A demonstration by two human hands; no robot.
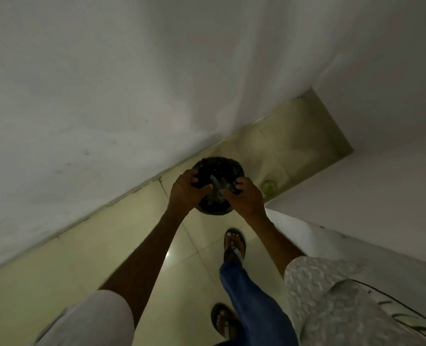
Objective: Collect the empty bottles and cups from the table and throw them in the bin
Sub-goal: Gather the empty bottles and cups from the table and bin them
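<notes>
A round bin (213, 209) with a black liner (216, 166) stands on the floor against the wall. Both my hands are over its mouth. My left hand (185, 193) curls on the liner's left edge, and my right hand (245, 199) curls on its right edge. Between my hands, inside the bin, lies a clear crumpled bottle or cup (216, 187); the dim light blurs its shape. No table is in view.
A greenish round object (269, 187) sits on the floor right of the bin, by a wall corner. White walls (107, 96) close in on the left and right. Pale floor tiles (137, 245) run toward me, with my sandalled feet (234, 245) behind the bin.
</notes>
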